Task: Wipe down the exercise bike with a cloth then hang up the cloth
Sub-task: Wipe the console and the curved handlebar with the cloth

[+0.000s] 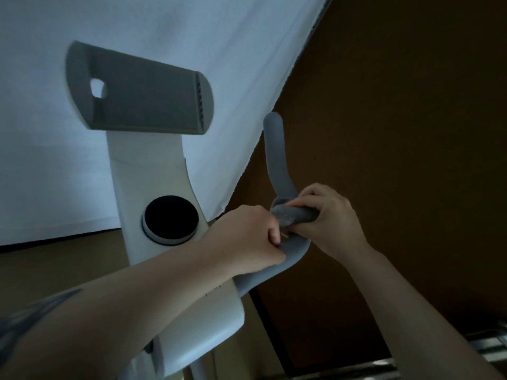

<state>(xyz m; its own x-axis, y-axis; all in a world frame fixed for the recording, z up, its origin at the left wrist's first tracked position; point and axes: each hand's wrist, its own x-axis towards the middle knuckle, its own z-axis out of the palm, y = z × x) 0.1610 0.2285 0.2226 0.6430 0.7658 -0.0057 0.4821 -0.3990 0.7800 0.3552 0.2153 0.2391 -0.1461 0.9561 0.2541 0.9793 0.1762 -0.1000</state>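
Note:
The exercise bike is white, with a grey tablet holder on top and a black round knob on its column. Its grey padded handlebar curves up at the right. A grey cloth is wrapped round the bend of the handlebar. My right hand grips the cloth from the right. My left hand has its fingers curled round the handlebar and the cloth's near end, just left of the right hand.
A white sheet hangs behind the bike. A brown wall or door fills the right side. Metal bars show at the lower right corner.

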